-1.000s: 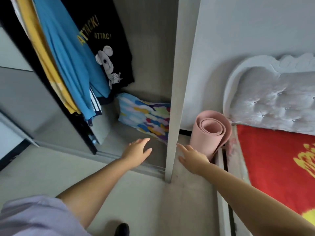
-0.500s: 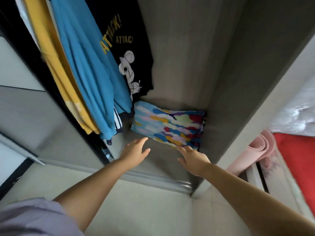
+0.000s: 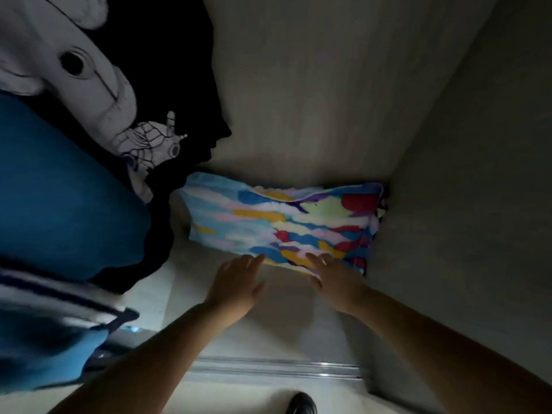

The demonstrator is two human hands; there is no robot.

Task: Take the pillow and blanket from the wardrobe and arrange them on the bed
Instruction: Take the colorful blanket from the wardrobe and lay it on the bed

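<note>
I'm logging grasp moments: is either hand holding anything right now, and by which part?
Nothing is held. Both hands are open: the left hand reaches just short of the colourful pillow, and the right hand lies with its fingers over its near edge, not closed.

A black shirt (image 3: 167, 85) with a white cartoon print hangs at the left, a blue shirt (image 3: 59, 186) in front of it. A dark shoe (image 3: 300, 403) shows below.

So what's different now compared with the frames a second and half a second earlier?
Both hands moved forward into the wardrobe: the left hand and right hand now reach the near edge of the colourful pillow, fingers open, not yet gripping. The view closed in too. The pillow stays on the wardrobe floor, clothes still hanging.
</note>
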